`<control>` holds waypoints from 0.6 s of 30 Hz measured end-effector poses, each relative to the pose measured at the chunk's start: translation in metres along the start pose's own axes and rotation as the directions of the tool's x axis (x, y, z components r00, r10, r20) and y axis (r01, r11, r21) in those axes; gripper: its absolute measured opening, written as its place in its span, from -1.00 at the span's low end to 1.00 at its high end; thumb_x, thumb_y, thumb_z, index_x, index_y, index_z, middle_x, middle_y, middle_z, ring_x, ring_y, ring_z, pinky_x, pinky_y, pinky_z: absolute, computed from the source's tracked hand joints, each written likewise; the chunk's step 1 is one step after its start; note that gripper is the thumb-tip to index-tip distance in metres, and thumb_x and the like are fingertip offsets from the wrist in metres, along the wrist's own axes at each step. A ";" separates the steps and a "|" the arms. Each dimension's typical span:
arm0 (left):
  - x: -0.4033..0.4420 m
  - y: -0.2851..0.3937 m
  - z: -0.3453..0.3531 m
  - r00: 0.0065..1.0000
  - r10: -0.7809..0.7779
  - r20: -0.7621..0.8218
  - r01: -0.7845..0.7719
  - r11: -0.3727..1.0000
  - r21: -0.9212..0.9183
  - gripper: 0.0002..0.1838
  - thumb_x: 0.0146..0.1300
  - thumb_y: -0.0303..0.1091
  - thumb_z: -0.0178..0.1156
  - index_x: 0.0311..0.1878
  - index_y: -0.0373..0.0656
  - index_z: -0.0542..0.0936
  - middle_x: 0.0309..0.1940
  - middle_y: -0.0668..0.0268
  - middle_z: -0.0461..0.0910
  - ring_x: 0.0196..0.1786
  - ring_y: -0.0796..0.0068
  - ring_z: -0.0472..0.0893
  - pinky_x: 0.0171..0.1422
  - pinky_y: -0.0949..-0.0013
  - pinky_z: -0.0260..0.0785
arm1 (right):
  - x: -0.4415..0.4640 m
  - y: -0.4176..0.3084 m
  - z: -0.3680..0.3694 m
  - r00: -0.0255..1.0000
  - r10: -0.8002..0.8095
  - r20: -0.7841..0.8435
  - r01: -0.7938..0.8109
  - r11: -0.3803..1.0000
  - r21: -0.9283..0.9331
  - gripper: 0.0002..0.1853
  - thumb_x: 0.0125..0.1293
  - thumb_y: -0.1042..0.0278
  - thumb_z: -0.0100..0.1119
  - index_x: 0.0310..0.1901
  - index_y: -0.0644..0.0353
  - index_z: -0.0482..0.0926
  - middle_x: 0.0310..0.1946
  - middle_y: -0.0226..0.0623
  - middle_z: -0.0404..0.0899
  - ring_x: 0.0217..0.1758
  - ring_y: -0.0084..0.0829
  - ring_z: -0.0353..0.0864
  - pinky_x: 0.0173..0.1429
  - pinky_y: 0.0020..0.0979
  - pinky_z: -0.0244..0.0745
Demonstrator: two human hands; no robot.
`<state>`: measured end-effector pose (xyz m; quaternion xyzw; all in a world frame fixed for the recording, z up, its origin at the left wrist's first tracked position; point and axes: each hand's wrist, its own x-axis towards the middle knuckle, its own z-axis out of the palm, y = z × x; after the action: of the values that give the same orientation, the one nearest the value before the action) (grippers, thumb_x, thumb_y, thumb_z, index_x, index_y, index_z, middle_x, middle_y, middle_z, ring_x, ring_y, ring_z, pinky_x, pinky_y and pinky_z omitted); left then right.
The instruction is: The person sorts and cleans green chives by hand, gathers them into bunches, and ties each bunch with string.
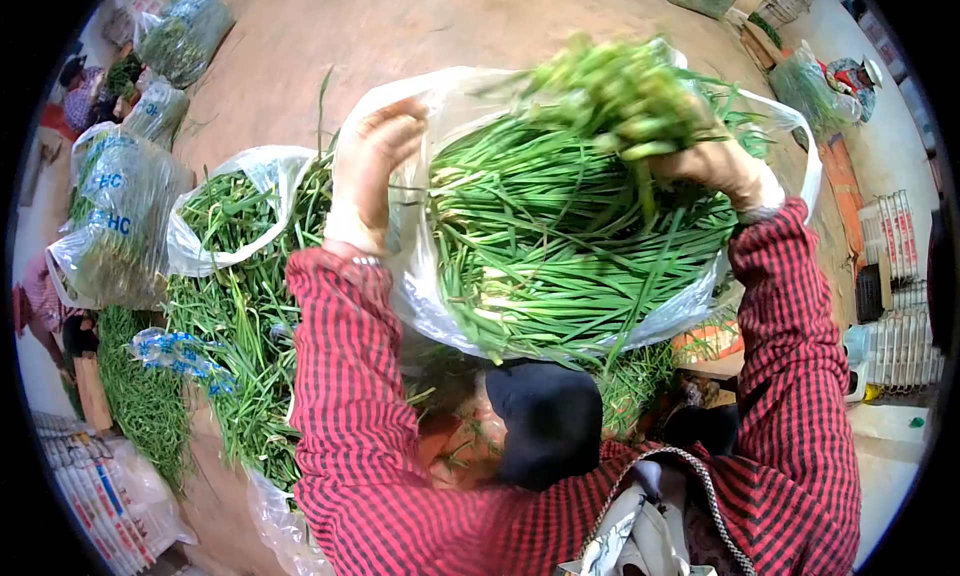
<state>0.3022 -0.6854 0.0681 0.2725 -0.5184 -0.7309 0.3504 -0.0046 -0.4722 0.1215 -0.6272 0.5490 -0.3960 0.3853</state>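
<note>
At left, a heap of loose greens (235,396) lies outside the plastic bag (413,281). The left hand (382,146) is at the bag's left edge, fingers bent; I cannot tell whether it pinches plastic. Layered stalks (580,266) span the bag, so filling looks well along. The right hand (705,161) grips 1 blurred bunch (620,91) over the far edge, not yet laid down.

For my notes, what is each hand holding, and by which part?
Right hand: bunch of greens, by its lower-right side. Left hand: at the bag, hold unclear.
</note>
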 end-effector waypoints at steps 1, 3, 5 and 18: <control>-0.009 -0.002 0.009 0.998 0.001 0.070 -0.020 0.962 0.271 -0.66 0.29 -0.34 0.19 0.10 -0.24 0.59 0.03 0.20 0.61 0.18 0.34 0.54 0.29 0.27 0.36 | -0.011 -0.014 -0.003 0.991 -0.021 -0.130 -0.003 0.983 -0.183 -0.39 0.16 0.31 0.36 0.27 0.13 0.41 0.15 -0.28 0.51 0.23 -0.35 0.46 0.35 -0.32 0.34; -0.029 -0.009 0.039 0.978 0.050 0.201 -0.159 0.803 0.574 -0.51 0.23 -0.15 0.33 0.16 -0.22 0.58 0.07 0.22 0.62 0.22 0.39 0.51 0.40 0.33 0.22 | -0.032 -0.052 -0.005 0.934 0.076 -0.350 -0.172 0.953 -0.250 -0.49 0.21 0.22 0.33 0.20 0.12 0.48 0.06 -0.36 0.55 0.16 -0.43 0.48 0.29 -0.37 0.37; -0.056 0.003 0.080 0.896 0.306 0.322 -0.438 0.492 0.753 -0.04 0.03 0.02 0.47 0.42 -0.24 0.27 0.32 -0.02 0.37 0.42 0.18 0.32 0.49 0.21 0.11 | -0.040 -0.078 -0.001 0.869 0.210 -0.448 -0.291 0.949 -0.120 -0.52 0.22 0.22 0.33 0.17 0.13 0.52 0.04 -0.39 0.56 0.12 -0.47 0.49 0.25 -0.40 0.38; -0.165 0.105 0.256 0.784 0.615 -0.081 -0.545 0.621 -0.563 -0.71 0.15 -0.32 0.37 -0.07 -0.19 0.65 -0.14 0.33 0.65 -0.12 0.51 0.61 0.07 0.36 0.48 | -0.089 -0.270 0.077 0.937 -0.334 -0.099 0.129 0.596 -0.793 -0.57 0.30 0.36 0.12 0.17 0.30 0.40 -0.09 -0.23 0.58 -0.11 -0.40 0.61 0.05 -0.39 0.58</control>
<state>0.2314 -0.4314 0.2539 -0.0684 -0.3612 -0.7110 0.5994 0.1626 -0.3527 0.3332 -0.7455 0.6203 -0.2394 -0.0459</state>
